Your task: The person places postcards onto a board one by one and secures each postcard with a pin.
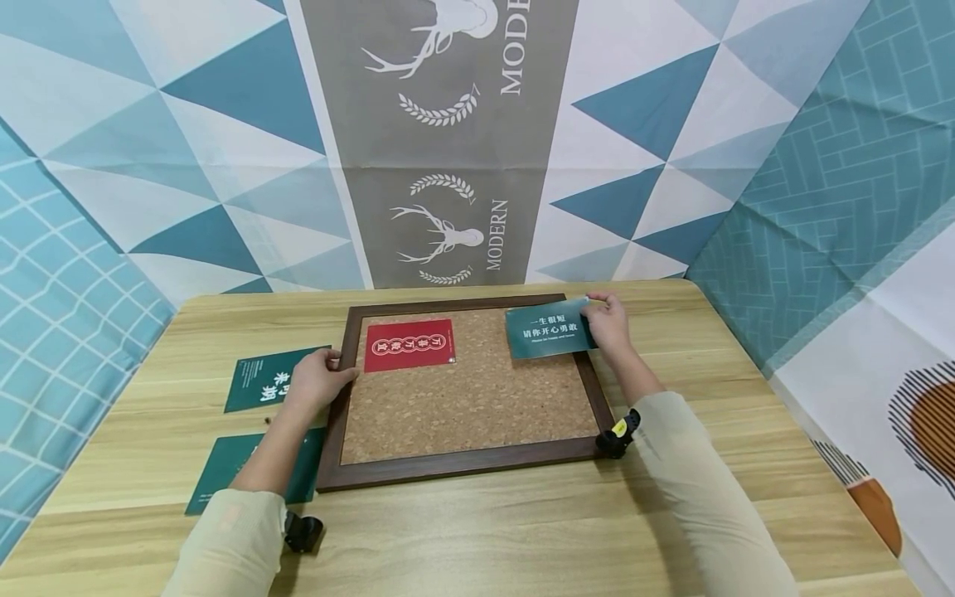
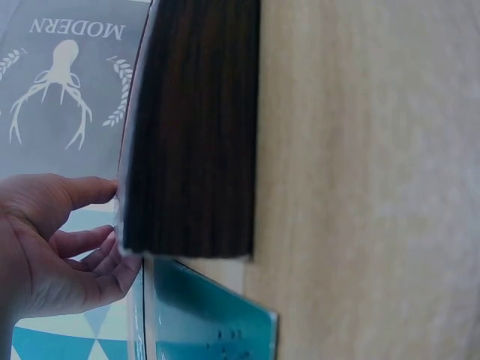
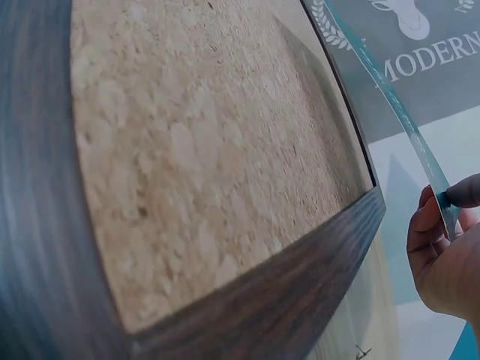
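A green card point(image 1: 550, 328), pinched in the right hand's point(image 1: 608, 322) grip, hovers over the upper right of the cork board point(image 1: 470, 406). Its dark frame point(image 1: 462, 463) encloses a red card point(image 1: 409, 345), upper left. The left hand point(image 1: 319, 380), grip parted, touches the frame's left side, beside two other cards point(image 1: 249, 385) on the desk point(image 1: 448, 539).

Printed cloth point(image 1: 627, 50) round wood table point(image 1: 462, 539).
Seen behind: grey panel point(image 1: 448, 149) with white deer point(image 1: 464, 15) and MODERN point(image 1: 512, 54), blue triangles point(image 1: 256, 87) either side. Left, pale-lined grid point(image 1: 45, 332); right, teal bricks point(image 1: 858, 166), brown motif point(image 1: 928, 427) lower down.
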Demonstrator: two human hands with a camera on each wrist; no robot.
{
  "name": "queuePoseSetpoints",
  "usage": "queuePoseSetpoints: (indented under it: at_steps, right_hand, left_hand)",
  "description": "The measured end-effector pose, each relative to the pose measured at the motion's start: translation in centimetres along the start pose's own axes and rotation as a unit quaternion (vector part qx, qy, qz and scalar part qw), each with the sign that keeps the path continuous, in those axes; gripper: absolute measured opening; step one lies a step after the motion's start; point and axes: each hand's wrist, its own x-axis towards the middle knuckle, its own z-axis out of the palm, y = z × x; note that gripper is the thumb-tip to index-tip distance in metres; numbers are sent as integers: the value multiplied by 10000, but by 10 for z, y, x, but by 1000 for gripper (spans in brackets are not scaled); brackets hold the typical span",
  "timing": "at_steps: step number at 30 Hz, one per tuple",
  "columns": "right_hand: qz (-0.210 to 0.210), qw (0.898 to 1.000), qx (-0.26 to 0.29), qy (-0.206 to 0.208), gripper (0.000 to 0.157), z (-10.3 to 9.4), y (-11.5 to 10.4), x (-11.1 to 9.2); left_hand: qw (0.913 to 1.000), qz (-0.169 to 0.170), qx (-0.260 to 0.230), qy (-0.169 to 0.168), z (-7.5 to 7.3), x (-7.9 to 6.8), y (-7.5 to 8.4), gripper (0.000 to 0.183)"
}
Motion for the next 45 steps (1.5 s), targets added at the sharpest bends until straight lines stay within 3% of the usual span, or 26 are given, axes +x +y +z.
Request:
queuePoseSetpoints:
  at_steps: [21, 45]
  right_hand:
    - [-185, 9997, -8, -137, 37, 16, 1, -2]
    - [-106, 9991, 161, -390, 37, 34, 6, -3]
  left_hand:
    - [10000, -11, 34, -21, 0, -2, 1, 56]
    - [9999, -72, -21, -81, 0, -1, 1, 57]
